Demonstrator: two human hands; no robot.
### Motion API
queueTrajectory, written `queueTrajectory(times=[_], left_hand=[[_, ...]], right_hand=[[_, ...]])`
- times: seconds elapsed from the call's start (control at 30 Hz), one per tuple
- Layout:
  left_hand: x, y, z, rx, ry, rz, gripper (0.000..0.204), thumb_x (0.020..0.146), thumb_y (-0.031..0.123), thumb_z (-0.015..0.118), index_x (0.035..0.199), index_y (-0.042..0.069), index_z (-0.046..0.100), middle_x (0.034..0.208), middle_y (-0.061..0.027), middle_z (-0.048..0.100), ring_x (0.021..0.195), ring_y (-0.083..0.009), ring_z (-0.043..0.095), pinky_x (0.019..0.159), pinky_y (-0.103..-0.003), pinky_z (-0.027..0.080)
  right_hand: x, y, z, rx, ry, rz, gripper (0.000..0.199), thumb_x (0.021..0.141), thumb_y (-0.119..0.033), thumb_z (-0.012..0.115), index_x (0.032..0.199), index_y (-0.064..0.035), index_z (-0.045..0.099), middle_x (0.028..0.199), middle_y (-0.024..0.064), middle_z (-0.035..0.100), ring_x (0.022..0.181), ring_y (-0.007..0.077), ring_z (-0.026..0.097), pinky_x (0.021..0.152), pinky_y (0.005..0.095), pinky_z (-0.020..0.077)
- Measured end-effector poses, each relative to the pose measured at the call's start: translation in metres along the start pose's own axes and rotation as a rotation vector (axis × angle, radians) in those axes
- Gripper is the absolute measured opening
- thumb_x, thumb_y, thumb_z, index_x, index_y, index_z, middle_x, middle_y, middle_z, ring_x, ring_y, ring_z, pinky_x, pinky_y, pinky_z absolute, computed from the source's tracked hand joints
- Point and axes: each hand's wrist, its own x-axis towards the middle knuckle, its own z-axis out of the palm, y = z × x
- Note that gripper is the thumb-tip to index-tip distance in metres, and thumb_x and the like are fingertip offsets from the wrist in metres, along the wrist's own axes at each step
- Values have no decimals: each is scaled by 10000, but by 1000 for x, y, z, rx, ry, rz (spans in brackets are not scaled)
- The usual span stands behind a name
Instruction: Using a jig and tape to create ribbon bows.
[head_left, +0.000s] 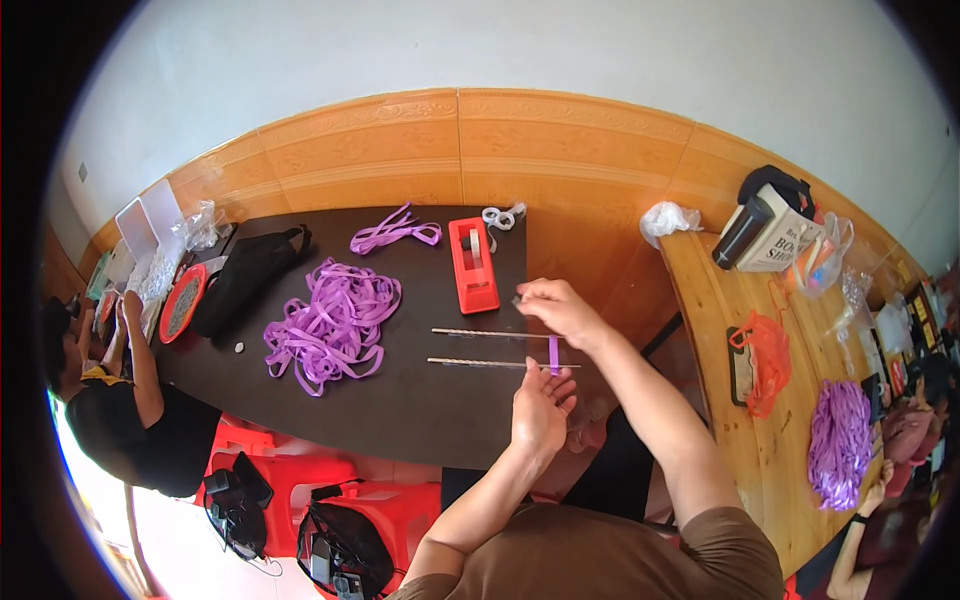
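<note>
Two thin metal rods with twisted ends, an upper rod and a lower rod, lie roughly parallel at the right end of the dark table. A short purple ribbon spans them near their right ends. My left hand is palm up beside the lower rod, fingers loosely curled and apart, fingertips close to the ribbon's lower end; contact is unclear. Above the upper rod, my right hand pinches a small translucent piece that looks like tape. Just beyond it stands a red tape dispenser.
Loose purple ribbon is heaped on the table, with a smaller bundle behind. White-handled scissors lie by the dispenser. A black bag and a person are left. A wooden table with more ribbon is right.
</note>
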Motion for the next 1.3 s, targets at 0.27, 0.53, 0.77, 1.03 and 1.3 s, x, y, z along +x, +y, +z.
queueTrajectory(times=[0.27,0.53,0.77,1.03,1.3], left_hand=[[17,-16,11,-45,212,94,469,876,525,511,998,72,499,1040,-72,493,974,-203,443,839,-367,336],[28,-35,21,-64,363,273,486,876,483,536,1117,61,523,1071,-30,486,974,-159,435,844,-350,329],[27,-34,25,-35,354,296,467,876,472,540,1106,66,540,1050,-20,503,962,-146,434,835,-338,322],[27,-33,23,-22,343,292,434,876,449,544,1100,76,554,1071,-15,518,985,-137,437,827,-337,313],[28,-33,20,-70,256,301,330,891,404,533,1094,145,564,1015,35,545,903,-87,470,764,-294,312]], right_hand=[[-48,-7,-59,-247,-498,66,138,843,-149,581,768,-33,583,1193,153,527,1049,238,451,919,358,355],[-41,7,-44,-490,-452,54,134,787,-160,612,719,-48,580,1162,134,550,1098,277,403,958,396,317],[-40,27,-43,-471,-309,2,194,744,-161,639,620,-36,556,980,118,619,1025,264,475,905,388,355],[-44,-27,-16,-787,-141,279,204,622,-175,690,532,-42,564,612,71,591,872,271,545,751,459,361],[-48,-28,6,-1154,30,92,239,607,-265,726,603,-49,625,632,112,624,837,299,535,672,448,316]])
